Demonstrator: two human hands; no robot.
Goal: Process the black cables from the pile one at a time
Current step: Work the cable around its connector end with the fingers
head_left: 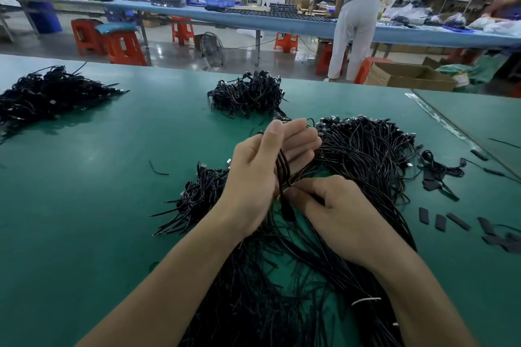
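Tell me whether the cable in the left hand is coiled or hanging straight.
Coiled: several strands of the cable run side by side across the left hand, while the right hand pinches them below.

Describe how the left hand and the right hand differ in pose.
The left hand is farther away, fingers nearly straight, with loops of cable across its palm; the right hand is nearer, fingers curled, pinching the cable. Both work on black cable above the pile.
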